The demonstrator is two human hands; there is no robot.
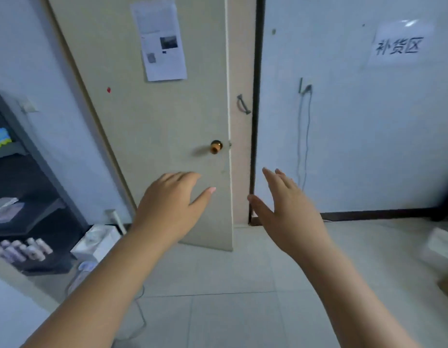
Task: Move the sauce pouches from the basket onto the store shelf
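Both my hands are stretched out in front of me, empty. My left hand [167, 207] has relaxed fingers and hovers below the door knob. My right hand [285, 209] is spread flat, palm turned inward, in front of the door frame. A dark store shelf [27, 156] stands at the far left, with small pale bottles on its lowest level and flat packets on the level above. No basket and no sauce pouch shows in this view.
A beige door [167, 116] with a brass knob [216, 146] is straight ahead. A white box [97, 243] lies on the floor by the shelf. A paper sign [397, 45] hangs on the right wall. Pale boxes [444, 247] sit at the right edge.
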